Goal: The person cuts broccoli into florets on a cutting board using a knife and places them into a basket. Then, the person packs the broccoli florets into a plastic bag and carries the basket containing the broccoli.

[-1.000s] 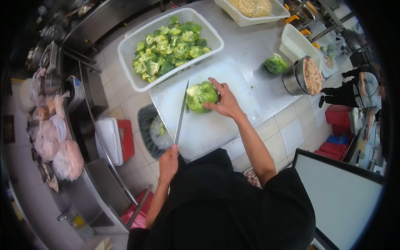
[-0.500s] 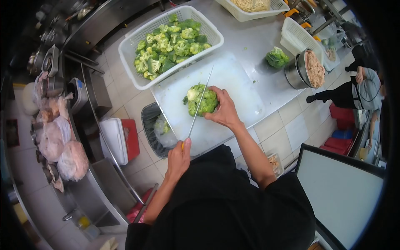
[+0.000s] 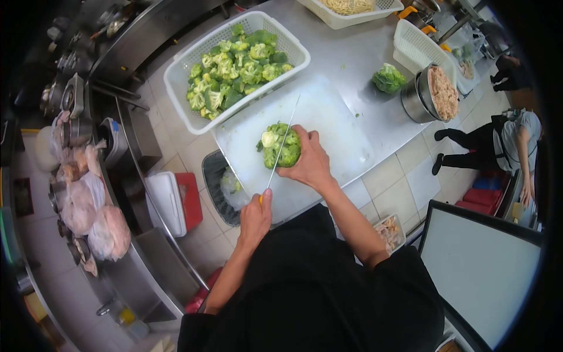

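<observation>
My left hand [image 3: 256, 218] is closed round the yellow handle of a long knife [image 3: 284, 142]. Its thin blade slants up and to the right across a head of broccoli [image 3: 271, 154], over or against it; how deep the edge sits cannot be seen. With fingers curled round the right side of that broccoli, my right hand [image 3: 309, 157] holds it on the white cutting board [image 3: 340, 120]. The pale cut stem faces up and to the left. A small green piece lies beside it on the left.
Cut broccoli fills a white basket [image 3: 176, 88] behind the board. Another broccoli head [image 3: 388, 78] lies on the steel table [image 3: 366, 50], near metal pots [image 3: 417, 101] with shredded food. A lined bin [image 3: 220, 176] stands below the board's left edge. A co-worker [image 3: 516, 141] stands at far right.
My right hand and the broccoli have shifted slightly left, and the hand wraps further round it. The knife stays across the broccoli. The co-worker at far right has changed posture.
</observation>
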